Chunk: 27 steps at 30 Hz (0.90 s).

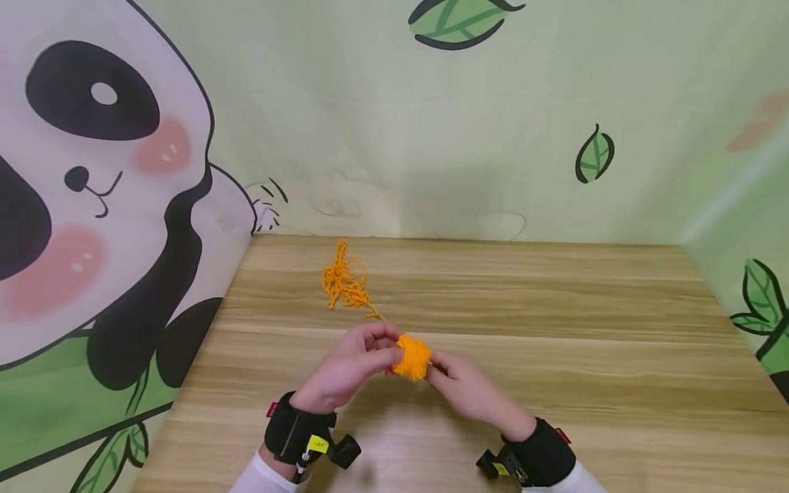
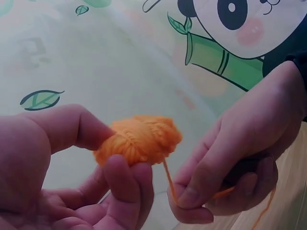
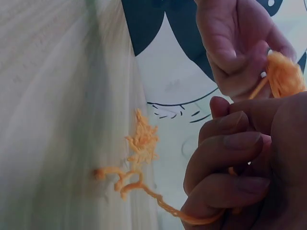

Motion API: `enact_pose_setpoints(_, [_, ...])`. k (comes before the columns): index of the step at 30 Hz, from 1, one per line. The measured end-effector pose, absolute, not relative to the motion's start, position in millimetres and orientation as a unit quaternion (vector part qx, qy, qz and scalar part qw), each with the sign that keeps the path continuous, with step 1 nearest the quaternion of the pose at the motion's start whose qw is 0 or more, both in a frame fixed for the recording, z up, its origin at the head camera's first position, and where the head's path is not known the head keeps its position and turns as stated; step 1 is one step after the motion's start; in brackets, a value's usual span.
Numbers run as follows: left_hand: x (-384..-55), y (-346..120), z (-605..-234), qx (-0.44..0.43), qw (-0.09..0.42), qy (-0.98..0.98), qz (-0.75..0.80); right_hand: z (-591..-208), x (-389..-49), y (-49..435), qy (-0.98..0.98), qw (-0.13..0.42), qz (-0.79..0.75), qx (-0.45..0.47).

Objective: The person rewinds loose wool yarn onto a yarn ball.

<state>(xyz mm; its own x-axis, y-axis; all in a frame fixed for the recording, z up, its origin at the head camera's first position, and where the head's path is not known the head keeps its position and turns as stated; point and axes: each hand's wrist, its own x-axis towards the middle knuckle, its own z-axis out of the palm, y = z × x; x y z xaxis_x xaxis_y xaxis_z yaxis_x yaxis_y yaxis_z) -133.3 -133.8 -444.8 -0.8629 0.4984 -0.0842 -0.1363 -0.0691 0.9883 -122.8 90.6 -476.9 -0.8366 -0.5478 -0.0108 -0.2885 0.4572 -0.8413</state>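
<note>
A small ball of orange yarn (image 1: pixel 413 357) is pinched between the thumb and fingers of my left hand (image 1: pixel 357 359), above the wooden table. Close on its right, my right hand (image 1: pixel 465 387) pinches the strand (image 2: pixel 169 178) that comes off the ball, thumb against forefinger. In the left wrist view the strand runs down from the ball's underside into that pinch. The right wrist view shows the other fingers curled, with the yarn tail (image 3: pixel 165 207) trailing out below them toward the table.
A loose tangle of orange yarn (image 1: pixel 345 282) lies on the table (image 1: pixel 555 294) toward the back left, joined by a strand to the hands. A cloth backdrop (image 1: pixel 345 103) with a panda and leaves rises behind and at both sides. Each wrist wears a black camera band (image 1: pixel 539 452).
</note>
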Motion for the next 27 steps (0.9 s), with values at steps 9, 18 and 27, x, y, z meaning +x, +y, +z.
enact_pose_setpoints(9, [-136.5,-134.9,-450.4,0.16,0.237,0.72,0.632,-456.9,-141.5,102.6,0.861,0.091,-0.43,-0.255])
enact_pose_setpoints(18, [-138.6,-129.0,-448.1,0.126,0.198,0.767,0.597,-437.5,-144.2,103.6,0.869,0.072,-0.41,-0.267])
enact_pose_setpoints(27, [-145.1,-131.0,-456.9,0.074,0.156,0.783,0.597,-424.0,-137.8,99.6,0.876,0.056,-0.398,-0.266])
